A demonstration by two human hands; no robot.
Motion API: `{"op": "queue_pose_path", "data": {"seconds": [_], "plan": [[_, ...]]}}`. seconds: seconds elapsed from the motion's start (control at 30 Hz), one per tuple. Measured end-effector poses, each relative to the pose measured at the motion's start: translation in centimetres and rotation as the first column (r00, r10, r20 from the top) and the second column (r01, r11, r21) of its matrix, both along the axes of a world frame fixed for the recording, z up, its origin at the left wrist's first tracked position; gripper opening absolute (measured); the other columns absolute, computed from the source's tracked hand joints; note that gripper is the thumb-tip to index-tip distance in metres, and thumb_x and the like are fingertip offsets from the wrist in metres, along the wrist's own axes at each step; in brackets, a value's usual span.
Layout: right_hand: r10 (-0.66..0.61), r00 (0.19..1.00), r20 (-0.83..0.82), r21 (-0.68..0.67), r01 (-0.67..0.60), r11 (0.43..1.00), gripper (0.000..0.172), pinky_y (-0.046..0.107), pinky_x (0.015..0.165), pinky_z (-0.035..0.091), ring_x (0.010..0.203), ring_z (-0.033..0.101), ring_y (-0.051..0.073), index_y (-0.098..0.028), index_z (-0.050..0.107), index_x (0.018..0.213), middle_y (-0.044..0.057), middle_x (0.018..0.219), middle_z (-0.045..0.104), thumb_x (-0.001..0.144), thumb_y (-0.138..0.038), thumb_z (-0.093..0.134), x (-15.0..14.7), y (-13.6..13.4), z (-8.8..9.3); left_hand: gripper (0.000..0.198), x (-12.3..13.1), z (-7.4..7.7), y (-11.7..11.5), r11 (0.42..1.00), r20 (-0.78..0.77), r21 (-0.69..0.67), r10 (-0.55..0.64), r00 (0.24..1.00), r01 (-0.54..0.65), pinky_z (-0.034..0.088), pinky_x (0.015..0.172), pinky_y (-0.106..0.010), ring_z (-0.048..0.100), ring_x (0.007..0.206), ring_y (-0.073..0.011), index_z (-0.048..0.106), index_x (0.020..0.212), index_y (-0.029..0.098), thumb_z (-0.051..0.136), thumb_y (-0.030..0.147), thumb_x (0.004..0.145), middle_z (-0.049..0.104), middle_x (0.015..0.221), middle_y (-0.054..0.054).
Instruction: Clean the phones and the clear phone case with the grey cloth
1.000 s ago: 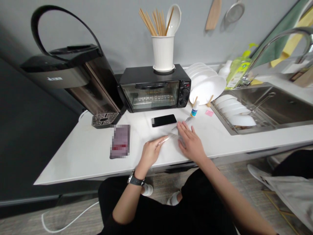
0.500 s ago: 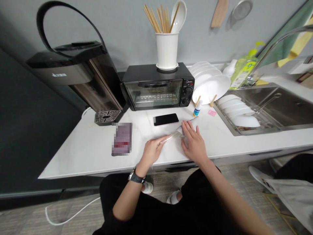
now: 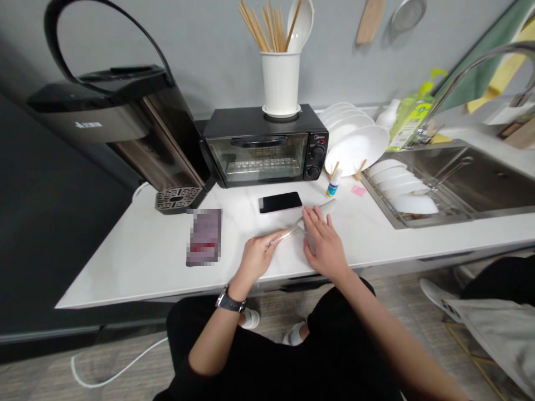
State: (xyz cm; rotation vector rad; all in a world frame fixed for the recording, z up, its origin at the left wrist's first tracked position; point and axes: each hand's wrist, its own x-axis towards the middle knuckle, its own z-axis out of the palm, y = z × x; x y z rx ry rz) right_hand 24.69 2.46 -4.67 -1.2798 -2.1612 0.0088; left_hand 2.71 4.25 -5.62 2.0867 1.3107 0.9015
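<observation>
My left hand [image 3: 256,257], with a dark watch on its wrist, is closed on a thin see-through piece that looks like a clear phone case [image 3: 286,235], tilted just above the counter. My right hand [image 3: 325,245] lies flat with its fingers stretched out over a light grey cloth [image 3: 328,206], close by the case's right end. Much of the cloth is hidden under that hand. Beyond the hands lies a phone [image 3: 280,203] with a dark screen. A small white-and-blue spray bottle [image 3: 333,184] stands upright to its right, near a pink slip [image 3: 358,190].
A blurred-out purple item [image 3: 204,236] lies left on the white counter [image 3: 137,262]. Behind stand a water dispenser [image 3: 142,128], a toaster oven [image 3: 263,153] topped by a cup [image 3: 281,83] of chopsticks, and racked plates [image 3: 355,147]. The sink [image 3: 493,175] with bowls is right.
The whole view has shifted slightly. My left hand keeps its hold on the clear case, and my right hand stays flat on the cloth with little visible movement.
</observation>
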Motion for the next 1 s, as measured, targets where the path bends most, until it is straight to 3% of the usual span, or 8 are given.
{"op": "queue_pose_path", "data": {"seconds": [0.1, 0.2, 0.43, 0.63, 0.7, 0.87, 0.93, 1.0], "plan": [[0.214, 0.976, 0.042, -0.023, -0.213, 0.977, 0.084, 0.06, 0.127, 0.028, 0.162, 0.021, 0.029, -0.014, 0.008, 0.17, 0.012, 0.172, 0.028, 0.093, -0.013, 0.043, -2.7, -1.8, -0.1, 0.025, -0.2, -0.5, 0.1, 0.998, -0.057, 0.007, 0.059, 0.997, -0.059, 0.052, 0.068, -0.028, 0.072, 0.068, -0.0216, 0.074, 0.076, 0.017, 0.056, 0.015, 0.093, 0.078, 0.075, -0.006], [0.328, 0.941, 0.078, -0.043, -0.326, 0.944, 0.079, 0.057, 0.13, 0.024, 0.161, 0.022, 0.024, -0.014, 0.013, 0.169, 0.009, 0.172, 0.029, 0.096, -0.014, 0.042, -4.0, -2.7, 0.1, 0.023, -0.5, -0.7, 0.1, 0.998, -0.084, 0.004, 0.058, 0.995, -0.058, 0.048, 0.061, -0.026, 0.068, 0.06, -0.0197, 0.071, 0.069, 0.015, 0.057, 0.008, 0.086, 0.075, 0.067, -0.006], [-0.018, 1.0, 0.005, -0.015, 0.018, 1.0, 0.081, 0.065, 0.127, 0.024, 0.161, 0.024, 0.031, -0.015, 0.019, 0.169, 0.012, 0.17, 0.034, 0.093, -0.013, 0.046, 1.1, 0.1, 0.5, 0.03, -0.1, 0.0, 0.0, 1.0, -0.007, 0.001, -0.018, 1.0, 0.018, 0.054, 0.092, -0.029, 0.076, 0.104, -0.0223, 0.079, 0.106, 0.025, 0.049, 0.029, 0.105, 0.08, 0.119, -0.004], [0.29, 0.955, 0.065, -0.054, -0.287, 0.957, 0.078, 0.057, 0.13, 0.024, 0.162, 0.019, 0.025, -0.012, 0.015, 0.169, 0.011, 0.173, 0.026, 0.096, -0.015, 0.043, -4.2, -3.0, -0.1, 0.026, -0.6, -0.8, 0.1, 0.998, -0.115, 0.004, 0.066, 0.991, -0.066, 0.048, 0.06, -0.026, 0.066, 0.058, -0.0193, 0.069, 0.067, 0.016, 0.055, 0.011, 0.089, 0.073, 0.064, -0.006], [0.272, 0.96, 0.069, -0.046, -0.269, 0.962, 0.077, 0.058, 0.13, 0.022, 0.161, 0.023, 0.024, -0.015, 0.015, 0.169, 0.009, 0.172, 0.03, 0.096, -0.014, 0.042, -3.7, -2.7, -0.1, 0.027, -0.6, -0.7, 0.1, 0.999, -0.114, 0.001, 0.053, 0.992, -0.053, 0.05, 0.063, -0.026, 0.068, 0.062, -0.02, 0.071, 0.07, 0.016, 0.054, 0.013, 0.091, 0.075, 0.068, -0.007], [-0.04, 0.999, -0.007, -0.018, 0.04, 0.999, 0.081, 0.064, 0.127, 0.025, 0.16, 0.026, 0.03, -0.017, 0.016, 0.169, 0.011, 0.169, 0.037, 0.094, -0.011, 0.045, 0.1, -0.2, 0.1, 0.032, 0.0, 0.0, 0.0, 1.0, -0.008, 0.004, -0.018, 1.0, 0.018, 0.054, 0.094, -0.03, 0.076, 0.105, -0.0228, 0.077, 0.114, 0.025, 0.047, 0.027, 0.104, 0.08, 0.118, -0.005], [-0.011, 1.0, -0.013, -0.021, 0.011, 1.0, 0.082, 0.063, 0.127, 0.026, 0.161, 0.023, 0.03, -0.015, 0.015, 0.169, 0.012, 0.17, 0.034, 0.093, -0.012, 0.045, -0.9, -0.7, 0.1, 0.03, 0.1, -0.1, 0.1, 1.0, -0.019, 0.006, 0.005, 1.0, -0.005, 0.055, 0.087, -0.03, 0.076, 0.094, -0.0226, 0.078, 0.108, 0.023, 0.048, 0.024, 0.102, 0.082, 0.109, -0.006], [0.14, 0.99, 0.007, -0.031, -0.14, 0.99, 0.083, 0.06, 0.128, 0.027, 0.162, 0.019, 0.029, -0.012, 0.012, 0.169, 0.012, 0.172, 0.029, 0.094, -0.013, 0.045, -3.2, -2.0, -0.1, 0.027, -0.1, -0.5, 0.2, 0.999, -0.067, 0.008, 0.048, 0.997, -0.047, 0.053, 0.071, -0.028, 0.072, 0.072, -0.0209, 0.077, 0.085, 0.018, 0.051, 0.016, 0.095, 0.08, 0.084, -0.007]]}}
